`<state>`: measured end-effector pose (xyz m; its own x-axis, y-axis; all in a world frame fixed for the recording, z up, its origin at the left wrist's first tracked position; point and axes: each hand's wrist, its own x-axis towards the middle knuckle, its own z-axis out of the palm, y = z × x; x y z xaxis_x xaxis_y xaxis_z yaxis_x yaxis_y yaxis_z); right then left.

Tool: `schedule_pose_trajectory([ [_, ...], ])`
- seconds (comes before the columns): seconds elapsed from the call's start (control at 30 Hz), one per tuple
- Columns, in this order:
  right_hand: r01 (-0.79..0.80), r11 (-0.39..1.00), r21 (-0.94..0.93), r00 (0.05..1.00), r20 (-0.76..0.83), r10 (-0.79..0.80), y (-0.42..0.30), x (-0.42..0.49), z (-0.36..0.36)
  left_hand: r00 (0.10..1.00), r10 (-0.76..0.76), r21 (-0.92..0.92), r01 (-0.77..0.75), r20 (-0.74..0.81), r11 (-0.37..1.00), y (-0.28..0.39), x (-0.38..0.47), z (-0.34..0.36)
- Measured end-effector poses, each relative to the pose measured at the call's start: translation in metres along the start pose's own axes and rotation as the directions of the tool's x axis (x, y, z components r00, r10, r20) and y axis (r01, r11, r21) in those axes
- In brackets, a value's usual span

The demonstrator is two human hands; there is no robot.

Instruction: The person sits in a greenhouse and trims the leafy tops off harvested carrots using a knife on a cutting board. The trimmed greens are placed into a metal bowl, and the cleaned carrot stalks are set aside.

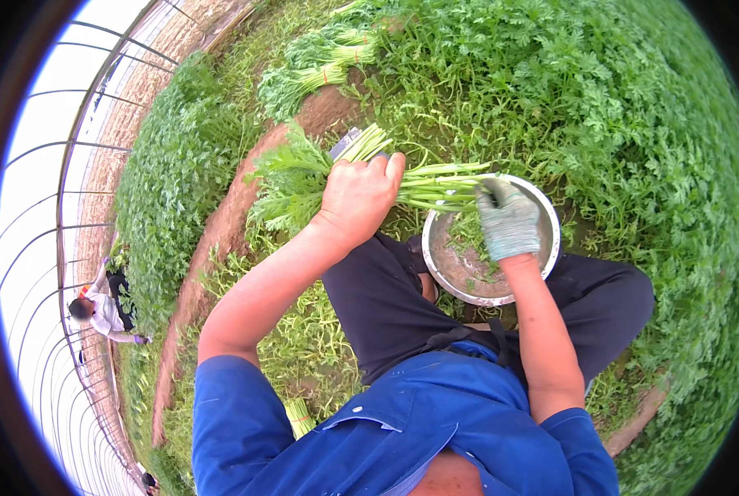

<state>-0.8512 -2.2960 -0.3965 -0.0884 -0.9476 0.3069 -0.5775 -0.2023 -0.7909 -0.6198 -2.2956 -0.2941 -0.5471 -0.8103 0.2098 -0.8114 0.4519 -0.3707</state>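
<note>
A bunch of leafy green stalks (434, 183) lies sideways across the middle, its feathery leaves to the left and its stems to the right. Around it, my bare left hand (363, 189) is closed. My right hand (509, 217), in a grey-green knit glove, is at the stem ends, over a round metal basin (554, 245); its fingertips are partly hidden, so its grip is unclear. Loose leaf scraps and brown residue lie in the basin, which sits between my legs. More cut stems (369, 141) and a flat grey blade-like object (345, 142) show just beyond my left hand.
Banded bundles of greens (326, 74) lie at the top beside a bare soil strip (221, 235). Dense leafy plants (623, 111) stand on the right and left. Another bundle (299, 418) is by my left sleeve. A person (103, 310) works at far left, under the greenhouse frame (66, 146).
</note>
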Motion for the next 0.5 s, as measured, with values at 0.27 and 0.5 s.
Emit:
schedule_pose_trajectory([
  [0.27, -0.059, 0.998, -0.020, 0.981, 0.181, 0.062, -0.011, -0.009, -0.012, 0.999, 0.016, 0.052, -0.014, -0.044, 0.999, 0.002, 0.002, 0.003],
  [0.5, 0.114, 0.993, 0.003, 0.989, -0.093, -0.113, -0.026, 0.002, 0.011, 0.998, 0.026, -0.005, -0.027, -0.062, 1.000, 0.009, 0.004, -0.002],
])
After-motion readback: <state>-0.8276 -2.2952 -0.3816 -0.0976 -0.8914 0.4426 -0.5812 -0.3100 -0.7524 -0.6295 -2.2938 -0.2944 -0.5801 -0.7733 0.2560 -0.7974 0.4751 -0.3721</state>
